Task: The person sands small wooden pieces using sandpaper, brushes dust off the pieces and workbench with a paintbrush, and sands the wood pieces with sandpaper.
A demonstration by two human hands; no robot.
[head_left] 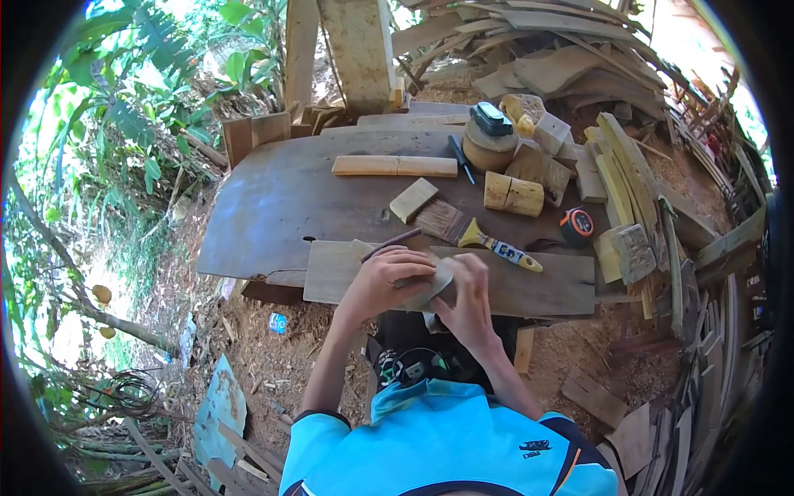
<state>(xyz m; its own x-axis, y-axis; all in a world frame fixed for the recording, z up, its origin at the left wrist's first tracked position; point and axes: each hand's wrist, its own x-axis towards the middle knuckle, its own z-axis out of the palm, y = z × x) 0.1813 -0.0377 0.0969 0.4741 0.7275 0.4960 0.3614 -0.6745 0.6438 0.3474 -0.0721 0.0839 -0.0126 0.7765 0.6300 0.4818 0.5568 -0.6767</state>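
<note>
Both hands meet over the near edge of a flat board [546, 285] on the wooden table [273, 194]. Between them is a pale, thin, curved piece [438, 279], perhaps sandpaper. My left hand [387, 279] is curled at the piece's left side, its fingers bent over it. A dark narrow stick [392, 244] lies just above those fingers. My right hand [470, 299] pinches the piece from the right with thumb and fingers. Just beyond the hands lies a brush with a yellow handle [504, 250], its bristles beside a small wood block [413, 200].
Farther back are a long wood strip [394, 166], a blue pen-like tool [461, 157], a round container with a dark top [490, 140], a cut wood cylinder [514, 194] and an orange tape measure [576, 225]. Wood pieces [628, 186] are stacked at the right.
</note>
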